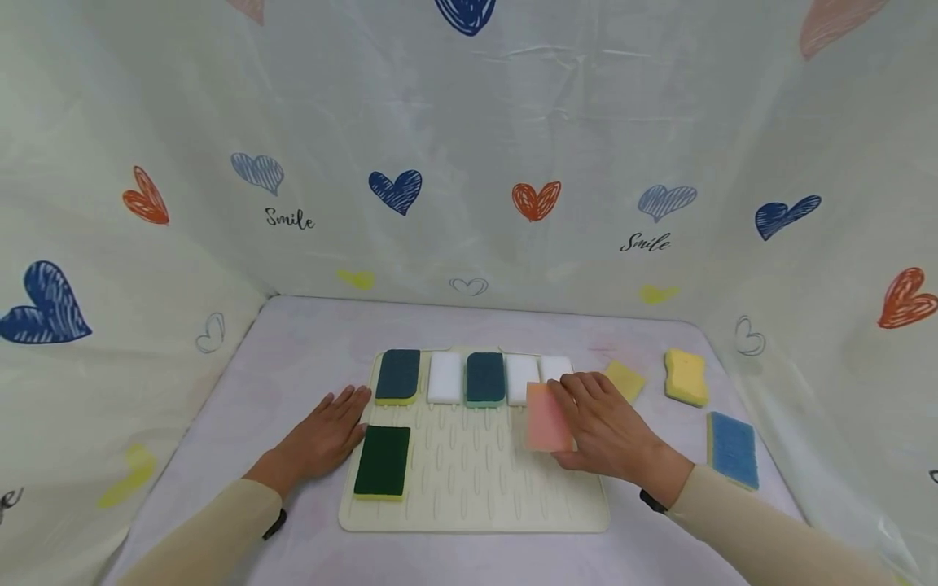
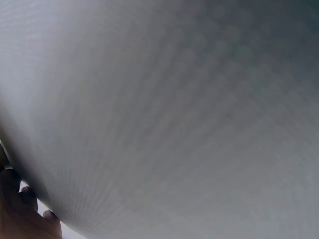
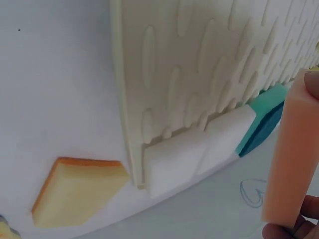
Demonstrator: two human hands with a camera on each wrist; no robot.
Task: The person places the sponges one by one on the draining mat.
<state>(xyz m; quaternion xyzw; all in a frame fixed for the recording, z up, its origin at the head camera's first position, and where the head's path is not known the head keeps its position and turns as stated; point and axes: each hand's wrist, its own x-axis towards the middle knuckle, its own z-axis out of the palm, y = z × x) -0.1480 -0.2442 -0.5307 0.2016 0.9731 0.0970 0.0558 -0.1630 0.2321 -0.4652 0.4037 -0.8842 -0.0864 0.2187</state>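
Above the right part of a cream ridged mat (image 1: 484,496), my right hand (image 1: 604,423) pinches a peach-pink sponge (image 1: 545,419) between thumb and fingers. In the right wrist view that sponge (image 3: 289,159) is tilted, with fingertips at both ends. My left hand (image 1: 331,430) lies flat on the table, its thumb at the mat's left edge. Along the mat's far side sit a dark blue scrub sponge (image 1: 398,375), a white sponge (image 1: 444,378), another dark blue scrub sponge (image 1: 485,378) and two more white sponges (image 1: 522,379). A dark green scrub sponge (image 1: 383,461) lies at the near left.
Right of the mat lie a flat yellow sponge (image 1: 625,380), a wavy-edged yellow sponge (image 1: 685,377) and a blue-topped sponge (image 1: 733,449). A heart-printed curtain (image 1: 469,244) encloses the table's back and sides. A blurred grey surface (image 2: 174,124) fills most of the left wrist view.
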